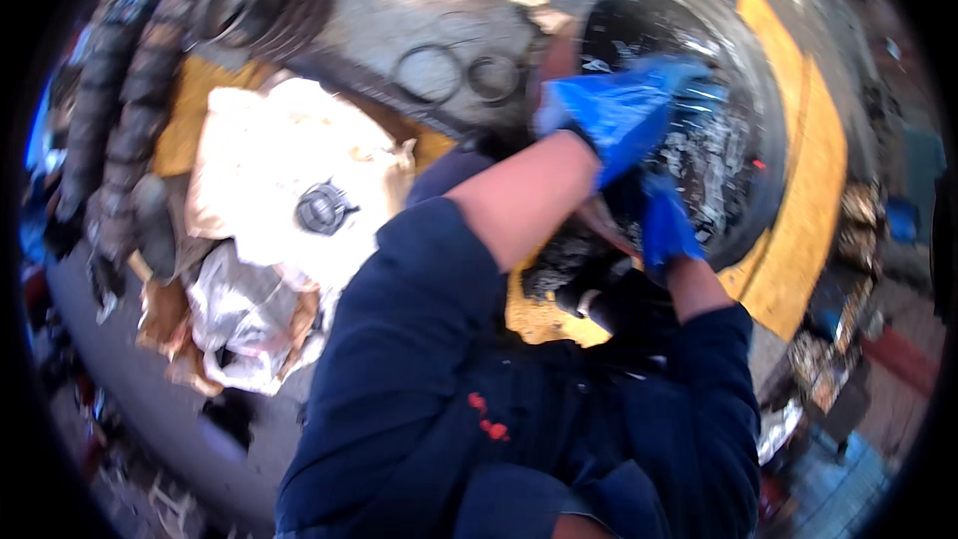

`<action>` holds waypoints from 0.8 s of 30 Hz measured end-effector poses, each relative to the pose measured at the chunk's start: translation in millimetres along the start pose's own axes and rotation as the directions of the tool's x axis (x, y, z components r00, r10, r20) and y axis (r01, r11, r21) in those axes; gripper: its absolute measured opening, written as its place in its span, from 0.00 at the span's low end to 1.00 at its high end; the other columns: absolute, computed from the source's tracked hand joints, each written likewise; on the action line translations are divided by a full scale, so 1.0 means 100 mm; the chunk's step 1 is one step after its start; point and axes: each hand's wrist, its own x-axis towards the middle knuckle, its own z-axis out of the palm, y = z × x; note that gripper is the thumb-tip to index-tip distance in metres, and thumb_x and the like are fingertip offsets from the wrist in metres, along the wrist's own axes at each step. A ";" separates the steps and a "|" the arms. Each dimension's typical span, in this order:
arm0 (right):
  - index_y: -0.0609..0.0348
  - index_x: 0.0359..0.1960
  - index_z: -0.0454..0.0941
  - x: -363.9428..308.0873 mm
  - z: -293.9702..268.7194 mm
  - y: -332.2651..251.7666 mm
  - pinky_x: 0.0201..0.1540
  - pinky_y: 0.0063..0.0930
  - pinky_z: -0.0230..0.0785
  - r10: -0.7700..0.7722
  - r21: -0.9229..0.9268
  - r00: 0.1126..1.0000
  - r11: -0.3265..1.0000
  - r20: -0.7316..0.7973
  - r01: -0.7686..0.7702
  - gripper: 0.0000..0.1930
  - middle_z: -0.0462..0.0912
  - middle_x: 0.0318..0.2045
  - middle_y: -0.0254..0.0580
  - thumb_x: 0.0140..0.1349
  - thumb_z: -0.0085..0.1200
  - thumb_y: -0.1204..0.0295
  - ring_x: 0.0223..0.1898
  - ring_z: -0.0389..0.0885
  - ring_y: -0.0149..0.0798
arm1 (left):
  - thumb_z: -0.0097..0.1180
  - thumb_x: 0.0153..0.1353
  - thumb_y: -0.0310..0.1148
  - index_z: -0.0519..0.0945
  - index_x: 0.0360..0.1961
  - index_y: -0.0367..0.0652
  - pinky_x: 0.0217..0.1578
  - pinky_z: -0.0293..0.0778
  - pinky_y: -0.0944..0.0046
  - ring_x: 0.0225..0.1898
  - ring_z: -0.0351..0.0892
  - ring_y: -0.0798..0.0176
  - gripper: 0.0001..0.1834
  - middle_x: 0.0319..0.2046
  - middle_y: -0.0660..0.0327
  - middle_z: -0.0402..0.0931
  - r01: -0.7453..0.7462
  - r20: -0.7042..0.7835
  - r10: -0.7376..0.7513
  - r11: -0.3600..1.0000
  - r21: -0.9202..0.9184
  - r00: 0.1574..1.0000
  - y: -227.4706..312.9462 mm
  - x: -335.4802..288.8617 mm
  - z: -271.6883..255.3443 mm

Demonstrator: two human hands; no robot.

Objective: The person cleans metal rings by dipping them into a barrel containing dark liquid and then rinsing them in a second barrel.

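Observation:
Both hands wear blue gloves and are at a round black tub (776,120) of dark, glinting liquid at the upper right. My left hand (624,112) reaches over the tub's left side, its fingers stretched toward the liquid and smeared by motion. Closer to me, my right hand (667,225) is at the tub's near left edge, fingertips pointing into it. Whether either hand holds anything is hidden by blur and glare. A small red speck (758,165) shows inside the tub on the right.
Left of my arm, a small black ringed part (324,208) lies on light paper (289,150), near a crumpled plastic bag (239,314). Thin rings (427,74) rest on a grey metal plate (369,25). Metal rings (242,5) and dark ribbed shafts (150,110) stand farther left. Yellow board (813,160) borders the tub.

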 end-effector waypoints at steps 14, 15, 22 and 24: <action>0.63 0.51 0.77 -0.27 0.01 -0.04 0.57 0.32 0.62 -0.034 -0.021 0.999 0.999 -0.030 0.033 0.22 0.80 0.48 0.48 0.64 0.46 0.59 0.50 0.76 0.41 | 0.48 0.63 0.32 0.76 0.48 0.44 0.43 0.75 0.62 0.43 0.79 0.59 0.14 0.42 0.54 0.78 0.199 -0.001 -0.296 0.646 -0.737 0.955 -0.31 0.09 0.22; 0.63 0.51 0.77 -0.29 0.00 -0.04 0.57 0.32 0.62 -0.036 -0.025 0.999 0.999 -0.037 0.035 0.22 0.80 0.48 0.48 0.64 0.46 0.58 0.50 0.76 0.40 | 0.49 0.63 0.32 0.76 0.48 0.44 0.42 0.76 0.62 0.42 0.80 0.59 0.13 0.40 0.55 0.79 0.193 -0.002 -0.287 0.650 -0.735 0.958 -0.32 0.10 0.23; 0.63 0.51 0.77 -0.29 -0.04 -0.08 0.56 0.33 0.63 -0.151 -0.257 0.986 0.958 -0.074 0.128 0.23 0.81 0.48 0.48 0.64 0.47 0.58 0.50 0.76 0.40 | 0.51 0.63 0.34 0.78 0.45 0.46 0.40 0.79 0.61 0.41 0.81 0.60 0.11 0.38 0.58 0.81 0.140 0.099 -0.103 0.838 -0.527 0.990 -0.36 0.25 0.20; 0.63 0.51 0.77 -0.14 0.04 -0.07 0.56 0.33 0.63 -0.195 -0.303 0.978 0.939 -0.068 0.166 0.23 0.81 0.47 0.48 0.64 0.48 0.58 0.50 0.76 0.40 | 0.51 0.63 0.35 0.78 0.45 0.47 0.39 0.78 0.62 0.42 0.81 0.60 0.11 0.39 0.59 0.81 0.282 0.166 -0.246 0.578 -0.766 0.955 -0.41 0.27 0.17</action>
